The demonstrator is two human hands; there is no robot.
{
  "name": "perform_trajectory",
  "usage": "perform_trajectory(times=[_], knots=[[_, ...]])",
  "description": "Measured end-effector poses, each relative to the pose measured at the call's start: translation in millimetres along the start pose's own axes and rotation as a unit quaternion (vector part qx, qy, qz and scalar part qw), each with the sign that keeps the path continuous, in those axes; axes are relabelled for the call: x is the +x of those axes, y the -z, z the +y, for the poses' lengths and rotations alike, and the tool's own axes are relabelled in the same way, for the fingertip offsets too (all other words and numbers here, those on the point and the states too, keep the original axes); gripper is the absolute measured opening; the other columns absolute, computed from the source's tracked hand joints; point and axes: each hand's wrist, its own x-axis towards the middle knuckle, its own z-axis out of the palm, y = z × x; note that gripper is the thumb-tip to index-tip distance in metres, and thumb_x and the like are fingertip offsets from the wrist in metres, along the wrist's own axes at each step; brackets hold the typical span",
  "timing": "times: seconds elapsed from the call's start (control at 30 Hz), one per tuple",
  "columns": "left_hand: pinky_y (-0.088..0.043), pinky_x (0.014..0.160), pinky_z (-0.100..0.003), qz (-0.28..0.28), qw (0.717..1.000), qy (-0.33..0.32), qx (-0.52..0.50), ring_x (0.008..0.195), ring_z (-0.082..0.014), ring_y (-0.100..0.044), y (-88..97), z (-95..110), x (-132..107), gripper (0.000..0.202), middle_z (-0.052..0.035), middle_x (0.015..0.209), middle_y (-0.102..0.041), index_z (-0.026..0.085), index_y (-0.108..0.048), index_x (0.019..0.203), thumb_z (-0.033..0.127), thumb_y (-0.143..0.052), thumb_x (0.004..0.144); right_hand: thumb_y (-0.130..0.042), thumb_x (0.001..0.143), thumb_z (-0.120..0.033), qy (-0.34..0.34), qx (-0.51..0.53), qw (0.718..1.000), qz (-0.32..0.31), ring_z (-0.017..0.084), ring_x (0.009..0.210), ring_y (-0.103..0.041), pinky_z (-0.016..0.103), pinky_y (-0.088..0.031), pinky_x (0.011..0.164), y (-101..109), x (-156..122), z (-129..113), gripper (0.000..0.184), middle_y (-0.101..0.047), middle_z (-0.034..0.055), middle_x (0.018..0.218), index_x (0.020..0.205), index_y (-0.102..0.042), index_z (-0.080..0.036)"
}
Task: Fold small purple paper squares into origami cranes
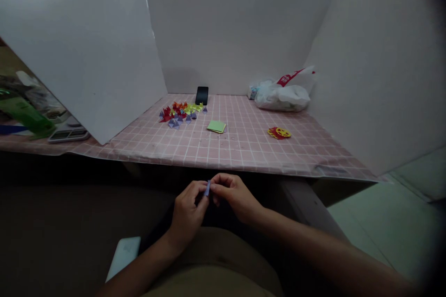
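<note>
Between my two hands, in front of the table's near edge and above my lap, is a small folded strip of purple paper (pixel 207 188). My left hand (pixel 190 207) pinches it from the left, thumb and fingers closed on its lower part. From the right, my right hand (pixel 234 193) grips its upper end between thumb and forefinger. On the table beyond lies a stack of square paper sheets (pixel 216 126), light green on top. Left of it spreads a pile of small folded paper pieces (pixel 179 113) in red, orange, yellow and purple.
A black phone (pixel 202 95) lies at the back of the pink checked table (pixel 244 148). To the right are yellow and red cut-out shapes (pixel 279 133) and a white plastic bag (pixel 284 96). White panels (pixel 240 28) surround the table. A white device (pixel 123 256) lies beside my left forearm.
</note>
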Motion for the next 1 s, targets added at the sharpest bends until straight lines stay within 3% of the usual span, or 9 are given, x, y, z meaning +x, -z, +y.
perform_trajectory(times=[0.57,1.0], knots=[[-0.050,0.078,-0.027,-0.002,1.000,0.005,-0.008,0.087,-0.0167,-0.066,-1.4,1.5,0.1,0.014,-0.0048,0.094,-0.070,0.019,-0.066,0.088,0.013,-0.054,0.091,-0.067,0.072,-0.026,-0.002,-0.016,1.000,0.005,0.009,0.050,-0.049,0.023,-0.037,0.052,-0.1,0.9,1.8,0.012,-0.056,-0.0036,0.057,0.072,-0.062,-0.015],[-0.051,0.077,-0.026,0.011,1.000,-0.028,-0.002,0.086,-0.0167,-0.067,-2.5,-1.2,-0.7,0.013,-0.0054,0.093,-0.070,0.018,-0.066,0.088,0.011,-0.055,0.090,-0.066,0.071,-0.025,-0.002,-0.013,1.000,0.011,0.009,0.047,-0.049,0.022,-0.036,0.051,-0.2,1.5,2.9,0.011,-0.057,-0.0033,0.052,0.071,-0.063,-0.015]])
